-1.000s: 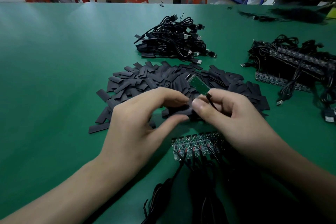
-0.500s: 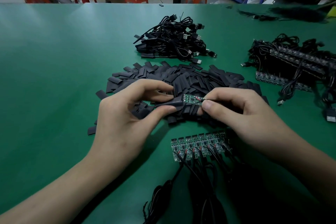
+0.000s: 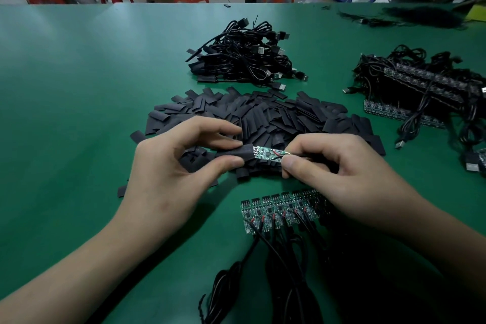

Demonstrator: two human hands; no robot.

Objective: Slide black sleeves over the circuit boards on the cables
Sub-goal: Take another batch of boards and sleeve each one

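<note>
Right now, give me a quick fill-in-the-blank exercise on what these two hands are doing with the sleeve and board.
1. The left hand pinches a sleeve coloured ____.
2. The right hand holds the circuit board, which shows to the ____ of that sleeve.
3. A row of bare boards lies on a ____ table.
Missing words: black; right; green.

You work under dim, even overhead light: a pale sheen lies on the tabletop toward 10 o'clock, deep shadow pools at 5 o'clock, the background at 12 o'clock is soft, and the corners look stretched.
</note>
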